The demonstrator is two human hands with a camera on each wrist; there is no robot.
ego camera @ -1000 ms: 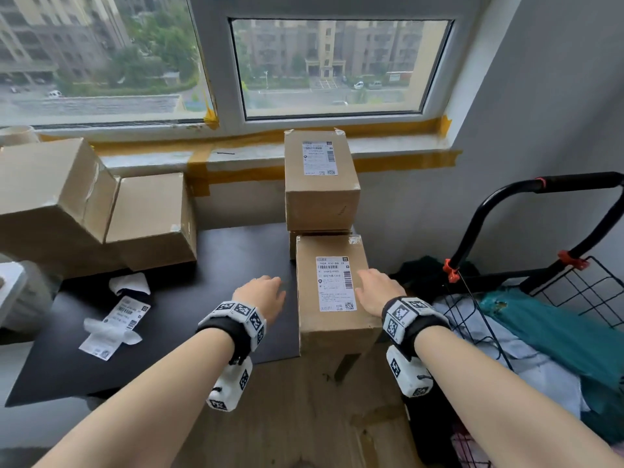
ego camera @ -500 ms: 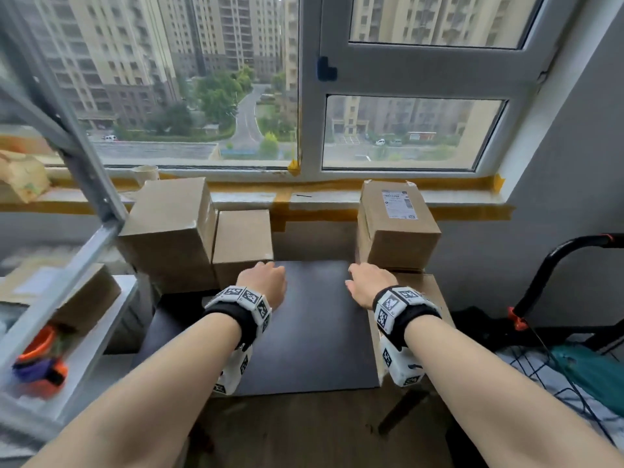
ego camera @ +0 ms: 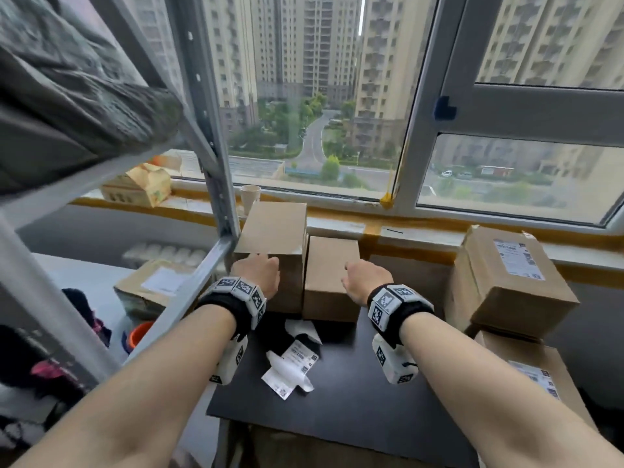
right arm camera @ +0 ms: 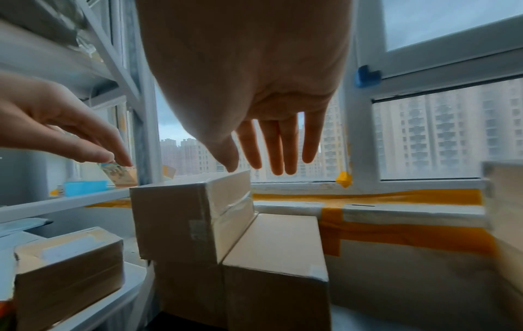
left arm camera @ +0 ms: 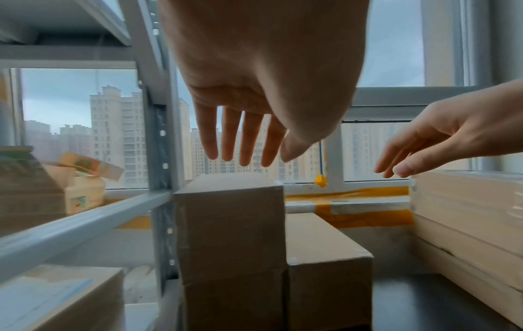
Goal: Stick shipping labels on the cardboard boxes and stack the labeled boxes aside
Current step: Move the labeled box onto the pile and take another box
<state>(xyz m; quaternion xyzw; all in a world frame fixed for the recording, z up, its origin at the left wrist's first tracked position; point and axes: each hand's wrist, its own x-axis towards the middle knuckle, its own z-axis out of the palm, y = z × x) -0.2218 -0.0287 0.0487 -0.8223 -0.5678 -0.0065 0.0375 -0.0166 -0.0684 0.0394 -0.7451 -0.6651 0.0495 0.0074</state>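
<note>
Two plain cardboard boxes stand at the back of the black table (ego camera: 354, 393): a tall stack (ego camera: 273, 228) (left arm camera: 229, 224) (right arm camera: 175, 219) and a lower box (ego camera: 332, 265) (left arm camera: 322, 244) (right arm camera: 280, 241) to its right. My left hand (ego camera: 258, 273) (left arm camera: 249, 143) hovers over the tall stack, fingers straight, holding nothing. My right hand (ego camera: 366, 276) (right arm camera: 271, 152) hovers above the lower box, also empty with fingers extended. Two labeled boxes (ego camera: 506, 282) are stacked at the table's right. Loose shipping labels (ego camera: 293, 363) lie on the table between my wrists.
A grey metal shelf rack (ego camera: 216, 184) stands close on the left, holding another box (ego camera: 152, 288). A paper cup (ego camera: 250, 194) and a printed carton (ego camera: 138, 189) sit on the window sill.
My view has swung left and up, away from the labeled stack. Both hands left the labeled box and moved left and forward to above the plain boxes.
</note>
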